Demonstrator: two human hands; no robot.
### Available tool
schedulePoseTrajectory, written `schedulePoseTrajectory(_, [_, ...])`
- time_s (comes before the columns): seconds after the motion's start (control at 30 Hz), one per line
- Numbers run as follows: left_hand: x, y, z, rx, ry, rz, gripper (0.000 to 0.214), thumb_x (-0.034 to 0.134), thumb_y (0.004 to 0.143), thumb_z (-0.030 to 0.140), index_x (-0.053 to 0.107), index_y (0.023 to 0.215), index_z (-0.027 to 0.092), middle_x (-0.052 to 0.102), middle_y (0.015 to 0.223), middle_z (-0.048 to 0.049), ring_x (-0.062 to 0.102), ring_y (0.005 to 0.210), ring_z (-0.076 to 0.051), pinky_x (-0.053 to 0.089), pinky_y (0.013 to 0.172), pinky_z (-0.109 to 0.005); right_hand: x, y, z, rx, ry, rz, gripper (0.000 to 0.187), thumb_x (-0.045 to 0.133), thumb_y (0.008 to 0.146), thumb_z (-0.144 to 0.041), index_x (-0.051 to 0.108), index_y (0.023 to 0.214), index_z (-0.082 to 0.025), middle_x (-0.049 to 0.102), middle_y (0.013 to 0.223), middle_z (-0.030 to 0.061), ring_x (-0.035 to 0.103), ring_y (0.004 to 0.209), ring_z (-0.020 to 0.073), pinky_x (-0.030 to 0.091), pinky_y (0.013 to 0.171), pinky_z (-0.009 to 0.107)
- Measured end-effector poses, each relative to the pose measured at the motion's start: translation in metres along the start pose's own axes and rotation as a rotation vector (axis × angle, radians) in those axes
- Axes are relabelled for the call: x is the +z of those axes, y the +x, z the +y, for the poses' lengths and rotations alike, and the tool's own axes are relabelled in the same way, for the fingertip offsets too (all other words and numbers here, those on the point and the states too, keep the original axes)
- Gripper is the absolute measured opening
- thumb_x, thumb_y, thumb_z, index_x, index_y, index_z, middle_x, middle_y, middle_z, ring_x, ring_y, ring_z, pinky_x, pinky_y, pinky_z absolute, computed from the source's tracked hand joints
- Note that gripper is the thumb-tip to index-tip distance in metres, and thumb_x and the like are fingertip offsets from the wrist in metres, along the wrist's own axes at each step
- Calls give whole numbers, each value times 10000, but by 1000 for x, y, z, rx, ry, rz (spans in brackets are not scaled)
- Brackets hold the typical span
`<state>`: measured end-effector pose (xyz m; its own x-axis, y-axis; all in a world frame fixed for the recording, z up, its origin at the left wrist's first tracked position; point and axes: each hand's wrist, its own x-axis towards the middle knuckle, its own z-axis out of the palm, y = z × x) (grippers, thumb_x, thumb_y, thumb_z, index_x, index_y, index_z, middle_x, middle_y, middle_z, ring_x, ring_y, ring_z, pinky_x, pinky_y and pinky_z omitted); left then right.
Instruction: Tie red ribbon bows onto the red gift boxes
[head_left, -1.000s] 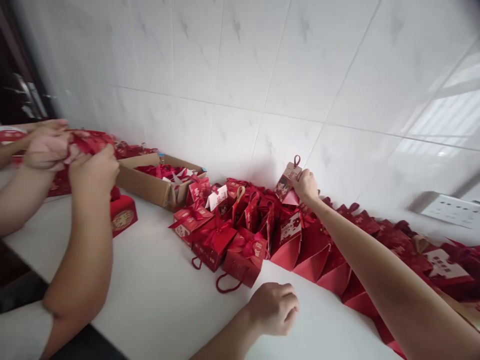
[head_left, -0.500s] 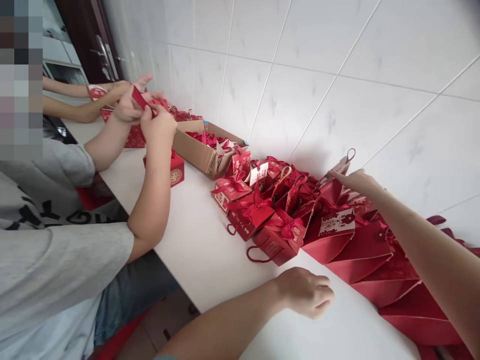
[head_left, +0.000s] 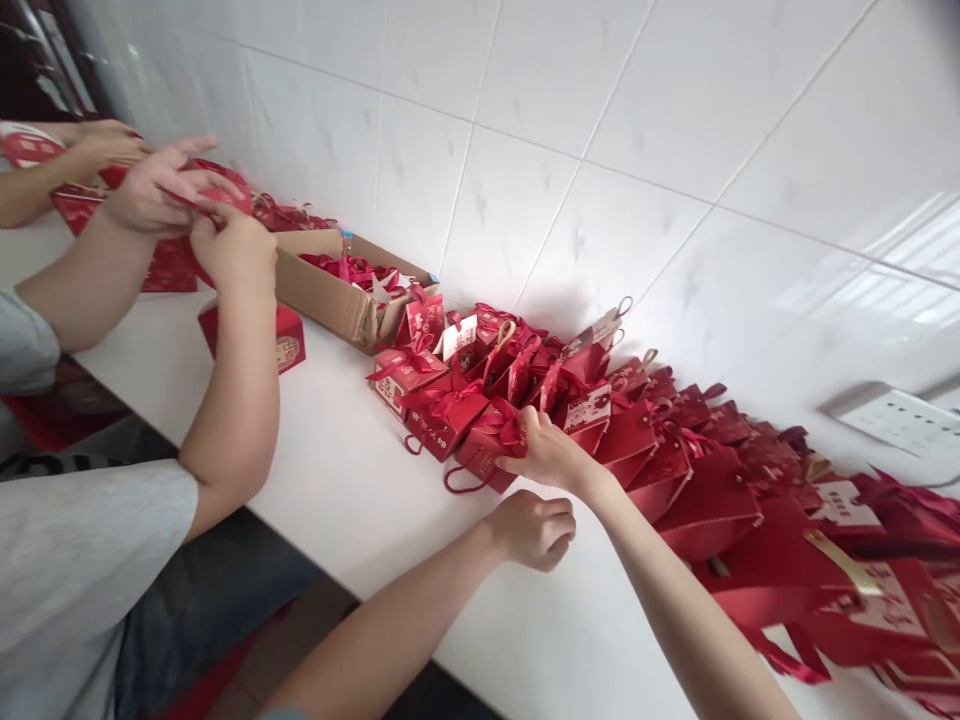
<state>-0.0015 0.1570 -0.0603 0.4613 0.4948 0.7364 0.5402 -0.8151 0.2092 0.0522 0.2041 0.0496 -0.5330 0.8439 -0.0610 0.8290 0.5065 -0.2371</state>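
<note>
My right hand (head_left: 551, 455) reaches to the near edge of a long row of red gift boxes and bags along the wall. Its fingers close on a small red gift box (head_left: 484, 450) with a ribbon bow and a cord handle. My left hand (head_left: 534, 528) rests just below it on the white table (head_left: 337, 480), curled into a loose fist with nothing showing in it. A tagged red bag (head_left: 600, 335) stands at the back by the tiles, apart from both hands.
A cardboard box (head_left: 330, 295) with red ribbons sits at the left end of the row. A person in a grey shirt on my left works a red item (head_left: 217, 195) with both hands. Another person's hands are farther left. A white wall socket (head_left: 896, 420) is at right.
My right hand has left the tagged bag by the wall and come down to the front gift box. My left hand moved slightly closer to it. The view swung right.
</note>
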Motion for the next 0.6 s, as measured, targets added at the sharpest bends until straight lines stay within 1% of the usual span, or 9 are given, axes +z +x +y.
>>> schedulePoseTrajectory(0.07, [-7, 3, 2, 45, -16, 8, 156, 419, 703, 159, 549, 621, 187, 635, 635, -9, 458, 426, -100, 340, 384, -234, -2, -1, 5, -11, 56, 35, 440, 637, 722, -393, 413, 1040, -188, 516, 1052, 124, 550, 982, 289, 471, 837, 452])
schedulePoseTrajectory(0.13, [-17, 6, 11, 88, -35, 9, 167, 397, 686, 161, 532, 595, 198, 635, 601, -7, 471, 421, -104, 353, 382, -235, -6, -14, 11, -29, 118, 66, 481, 647, 714, -351, 399, 1089, -180, 500, 1120, 135, 524, 1051, 270, 458, 892, 426])
schedulePoseTrajectory(0.2, [-31, 6, 31, 146, -66, 19, 184, 384, 705, 172, 532, 602, 207, 638, 595, -11, 522, 452, -114, 399, 407, -239, -10, -37, 20, -55, 177, 61, 557, 702, 656, -301, 415, 1113, -164, 519, 1136, 137, 543, 1034, 256, 481, 877, 391])
schedulePoseTrajectory(0.3, [-64, -4, 68, 299, -183, 119, 175, 409, 766, 176, 563, 692, 215, 640, 620, 1, 577, 507, -114, 455, 454, -233, -16, -81, 41, -148, 339, -71, 778, 766, 576, -253, 396, 1257, -193, 565, 1172, 110, 609, 966, 234, 540, 783, 346])
schedulePoseTrajectory(0.37, [-88, -11, 83, 296, -286, 210, 167, 418, 799, 151, 573, 817, 210, 648, 673, -3, 604, 566, -119, 493, 518, -238, -15, -107, 58, -196, 463, -62, 918, 762, 599, -265, 282, 1381, -262, 479, 1335, 114, 566, 1116, 257, 528, 862, 382])
schedulePoseTrajectory(0.4, [-97, -13, 86, 184, -317, 269, 175, 415, 813, 139, 566, 867, 207, 651, 709, -11, 620, 618, -127, 510, 561, -246, -11, -118, 65, -187, 516, -13, 939, 749, 628, -282, 230, 1411, -286, 398, 1416, 117, 489, 1226, 272, 489, 937, 421])
schedulePoseTrajectory(0.47, [-106, -13, 79, -225, -297, 365, 179, 421, 841, 160, 549, 960, 199, 656, 844, -45, 642, 808, -163, 531, 717, -301, 1, -134, 74, -92, 630, 106, 861, 704, 700, -346, 225, 1413, -291, 289, 1489, 120, 343, 1348, 279, 404, 1030, 480])
schedulePoseTrajectory(0.53, [-104, -10, 66, -669, -272, 375, 247, 470, 848, 254, 510, 1084, 195, 623, 1049, -88, 585, 1052, -215, 486, 890, -390, 17, -143, 73, 19, 783, 161, 709, 613, 789, -426, 266, 1388, -272, 303, 1483, 137, 341, 1354, 271, 398, 1031, 500])
schedulePoseTrajectory(0.6, [-96, -7, 55, -956, -366, 294, 435, 519, 820, 364, 425, 1205, 186, 561, 1182, -122, 521, 1166, -249, 439, 959, -444, 35, -146, 63, 67, 921, 178, 604, 522, 850, -472, 296, 1366, -252, 358, 1450, 154, 405, 1315, 260, 424, 1010, 490])
